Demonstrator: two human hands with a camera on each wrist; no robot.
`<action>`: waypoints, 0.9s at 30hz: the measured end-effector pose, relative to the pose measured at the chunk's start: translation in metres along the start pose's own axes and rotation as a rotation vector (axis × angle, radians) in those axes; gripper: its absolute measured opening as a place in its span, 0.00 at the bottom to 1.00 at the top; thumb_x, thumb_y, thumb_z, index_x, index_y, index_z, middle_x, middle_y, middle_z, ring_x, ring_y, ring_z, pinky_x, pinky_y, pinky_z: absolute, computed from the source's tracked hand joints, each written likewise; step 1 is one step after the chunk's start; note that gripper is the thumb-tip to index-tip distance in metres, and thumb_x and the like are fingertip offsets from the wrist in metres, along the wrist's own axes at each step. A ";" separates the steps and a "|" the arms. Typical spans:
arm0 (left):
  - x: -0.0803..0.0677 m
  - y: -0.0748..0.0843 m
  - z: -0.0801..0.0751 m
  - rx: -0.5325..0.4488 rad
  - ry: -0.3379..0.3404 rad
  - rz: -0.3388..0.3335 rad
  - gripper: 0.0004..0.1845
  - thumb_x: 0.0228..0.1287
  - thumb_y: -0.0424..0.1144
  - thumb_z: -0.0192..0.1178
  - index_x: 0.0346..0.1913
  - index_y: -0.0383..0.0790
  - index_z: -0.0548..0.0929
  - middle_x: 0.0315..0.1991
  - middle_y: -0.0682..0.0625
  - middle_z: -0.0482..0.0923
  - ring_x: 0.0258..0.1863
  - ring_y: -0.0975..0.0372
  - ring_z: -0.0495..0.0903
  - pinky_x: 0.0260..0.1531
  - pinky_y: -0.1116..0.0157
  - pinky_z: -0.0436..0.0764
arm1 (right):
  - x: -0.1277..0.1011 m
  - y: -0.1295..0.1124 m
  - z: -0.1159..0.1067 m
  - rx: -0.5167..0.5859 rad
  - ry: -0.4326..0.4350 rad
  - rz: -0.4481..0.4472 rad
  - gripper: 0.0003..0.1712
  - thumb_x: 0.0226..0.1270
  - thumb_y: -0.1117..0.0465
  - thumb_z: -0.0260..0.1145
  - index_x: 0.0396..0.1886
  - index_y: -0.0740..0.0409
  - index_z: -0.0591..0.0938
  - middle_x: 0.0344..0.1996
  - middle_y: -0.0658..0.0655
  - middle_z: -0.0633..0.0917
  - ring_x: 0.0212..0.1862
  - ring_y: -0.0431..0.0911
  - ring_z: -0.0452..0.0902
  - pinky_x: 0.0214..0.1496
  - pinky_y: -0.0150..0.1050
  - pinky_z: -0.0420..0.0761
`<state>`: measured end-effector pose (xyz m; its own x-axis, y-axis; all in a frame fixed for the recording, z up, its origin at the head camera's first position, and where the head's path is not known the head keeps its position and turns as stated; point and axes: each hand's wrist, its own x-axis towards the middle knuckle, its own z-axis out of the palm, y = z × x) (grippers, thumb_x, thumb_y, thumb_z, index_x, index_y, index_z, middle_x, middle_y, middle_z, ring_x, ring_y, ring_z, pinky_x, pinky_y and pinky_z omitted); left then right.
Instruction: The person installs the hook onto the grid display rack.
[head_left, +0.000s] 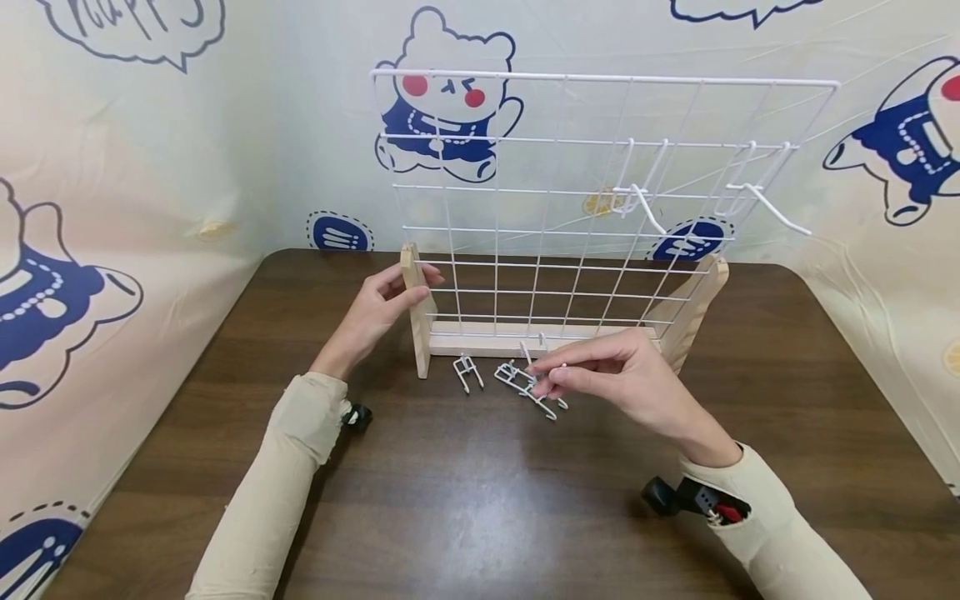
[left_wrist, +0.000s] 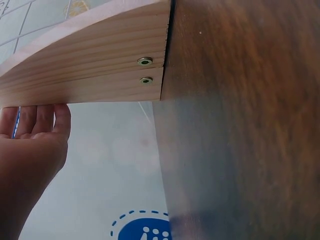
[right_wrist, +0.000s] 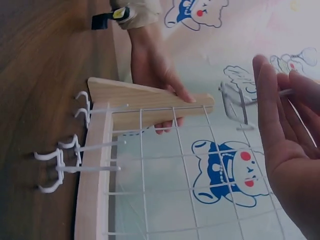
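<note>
Person is wearing long cream sleeves (head_left: 270, 492), snug to both wrists. Small black camera units are sitting strapped at each wrist (head_left: 678, 497) (the right one showing red and white bits).

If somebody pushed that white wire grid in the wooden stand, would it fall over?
Probably not easily: the white wire grid sits in a wooden stand with wide triangular feet, and the left hand grips one foot. It looks light, being thin wire. A hard shove up high might tip it.
</note>
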<state>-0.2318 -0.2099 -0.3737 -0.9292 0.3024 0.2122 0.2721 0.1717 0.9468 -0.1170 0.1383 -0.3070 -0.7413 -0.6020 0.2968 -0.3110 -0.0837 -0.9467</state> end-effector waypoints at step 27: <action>0.000 0.001 0.002 -0.019 0.020 -0.017 0.17 0.74 0.35 0.57 0.62 0.37 0.78 0.60 0.44 0.79 0.58 0.54 0.75 0.61 0.55 0.71 | 0.031 -0.011 0.011 -0.057 0.203 -0.159 0.15 0.74 0.69 0.59 0.55 0.64 0.85 0.52 0.62 0.86 0.54 0.56 0.83 0.59 0.47 0.78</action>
<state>-0.2309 -0.2078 -0.3729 -0.9386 0.2807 0.2007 0.2517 0.1590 0.9546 -0.1306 0.1120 -0.2887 -0.7828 -0.4131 0.4654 -0.4616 -0.1161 -0.8794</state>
